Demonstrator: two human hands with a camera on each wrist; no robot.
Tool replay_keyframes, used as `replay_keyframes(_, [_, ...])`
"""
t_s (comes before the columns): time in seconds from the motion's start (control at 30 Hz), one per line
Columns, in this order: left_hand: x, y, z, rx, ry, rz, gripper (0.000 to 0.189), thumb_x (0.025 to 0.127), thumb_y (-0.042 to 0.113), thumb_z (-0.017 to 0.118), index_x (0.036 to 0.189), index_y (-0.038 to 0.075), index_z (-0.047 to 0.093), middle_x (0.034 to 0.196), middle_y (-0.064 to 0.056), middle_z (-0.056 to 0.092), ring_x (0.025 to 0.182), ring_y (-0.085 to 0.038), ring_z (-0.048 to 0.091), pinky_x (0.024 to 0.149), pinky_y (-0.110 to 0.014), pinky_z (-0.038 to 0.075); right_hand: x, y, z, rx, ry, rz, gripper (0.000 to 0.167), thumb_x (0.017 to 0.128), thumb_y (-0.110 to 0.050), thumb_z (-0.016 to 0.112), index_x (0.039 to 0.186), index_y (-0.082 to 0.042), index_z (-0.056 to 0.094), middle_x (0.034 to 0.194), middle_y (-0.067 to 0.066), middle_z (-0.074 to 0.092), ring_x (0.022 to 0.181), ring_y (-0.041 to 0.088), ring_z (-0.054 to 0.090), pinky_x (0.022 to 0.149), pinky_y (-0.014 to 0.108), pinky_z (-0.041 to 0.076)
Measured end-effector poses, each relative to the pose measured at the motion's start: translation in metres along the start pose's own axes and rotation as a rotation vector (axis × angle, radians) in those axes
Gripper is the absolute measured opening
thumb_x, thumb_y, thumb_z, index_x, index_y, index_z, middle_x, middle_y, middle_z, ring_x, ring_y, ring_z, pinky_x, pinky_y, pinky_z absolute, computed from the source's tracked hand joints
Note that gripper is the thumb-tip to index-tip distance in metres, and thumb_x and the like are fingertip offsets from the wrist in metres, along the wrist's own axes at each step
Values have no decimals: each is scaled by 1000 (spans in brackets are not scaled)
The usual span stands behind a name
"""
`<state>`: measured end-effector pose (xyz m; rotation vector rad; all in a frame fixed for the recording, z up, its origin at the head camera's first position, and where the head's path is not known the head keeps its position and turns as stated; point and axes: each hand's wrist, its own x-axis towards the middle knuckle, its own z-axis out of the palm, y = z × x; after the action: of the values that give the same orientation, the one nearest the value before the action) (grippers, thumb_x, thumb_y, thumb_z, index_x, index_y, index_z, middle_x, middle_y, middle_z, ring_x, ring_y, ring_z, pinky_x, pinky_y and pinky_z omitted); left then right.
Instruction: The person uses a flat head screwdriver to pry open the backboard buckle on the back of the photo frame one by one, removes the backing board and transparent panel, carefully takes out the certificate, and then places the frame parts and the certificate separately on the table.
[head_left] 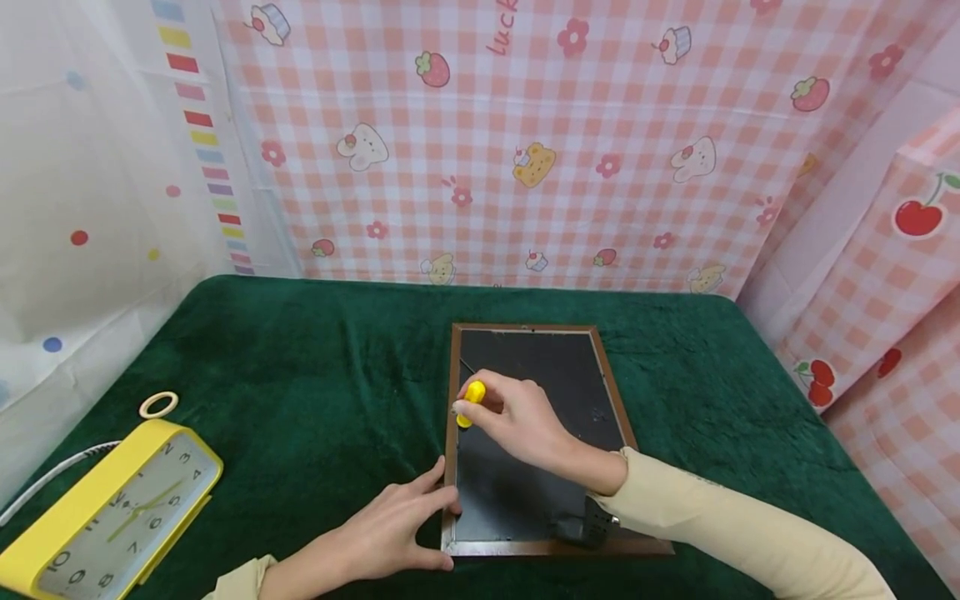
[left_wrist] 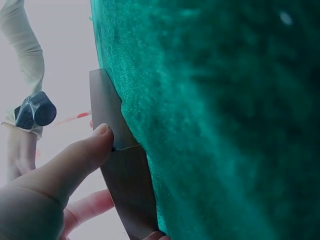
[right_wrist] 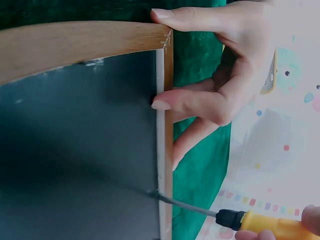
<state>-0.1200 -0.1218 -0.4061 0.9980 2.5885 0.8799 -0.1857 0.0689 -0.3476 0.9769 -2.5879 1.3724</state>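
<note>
A picture frame point(head_left: 613, 385) with a brown rim and a dark back panel point(head_left: 536, 362) lies flat on the green cloth. My right hand point(head_left: 525, 421) grips a yellow-handled screwdriver point(right_wrist: 272, 227) over the frame's left side. In the right wrist view its metal shaft point(right_wrist: 192, 206) slants to the inner edge of the rim, where the tip meets the panel's border. My left hand point(head_left: 393, 525) holds the frame's near left corner. Its thumb point(left_wrist: 82, 155) presses the near edge, one bent finger reaches over the rim, and other fingers lie along the left side.
A yellow alarm clock point(head_left: 112, 517) stands at the near left, with a pale ring point(head_left: 159, 405) behind it and a white cable point(head_left: 56, 475) beside it. Patterned curtains point(head_left: 480, 150) border the green-covered table point(head_left: 322, 358) at the back and sides.
</note>
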Motion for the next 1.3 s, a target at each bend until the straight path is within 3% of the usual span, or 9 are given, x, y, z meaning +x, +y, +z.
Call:
replay_keyframes(0.33, [0,0,0,-7,-9,1,33,70,36,72,94,22,54,132,-29,31,47,-2,40,50,-18,39,9,-11,7,-118,-6,-60,15,84,-26,61,92,-13,60,69,-11,56,56,1,50,50,22,44])
replay_keyframes(0.77, [1,0,0,10,-12,0,33,71,36,72,94,22,54,131,-29,32,49,-1,42,52,-17,41,15,-19,10,-198,-26,-64,15,83,-26,62,90,-13,60,64,-11,53,51,1,47,46,20,41])
replay_keyframes(0.9, [0,2,0,-1,-21,-13,32,71,35,72,93,22,53,132,-29,31,46,-1,40,49,-17,40,12,-14,6,-149,-33,-27,15,84,-27,61,91,-13,59,67,-10,55,54,2,49,48,22,42])
replay_keyframes(1.17, [0,3,0,25,-28,-24,32,70,38,72,91,23,52,131,-30,30,43,-2,37,45,-17,38,-2,10,-13,117,-58,155,13,86,-17,58,96,-9,56,82,4,61,70,18,60,60,25,50])
replay_keyframes(1.3, [2,3,0,43,-25,-28,32,70,39,72,90,23,52,131,-29,31,43,-2,37,44,-18,38,-9,21,-20,198,-41,222,15,88,-12,56,100,-4,54,90,11,60,79,24,61,63,30,51])
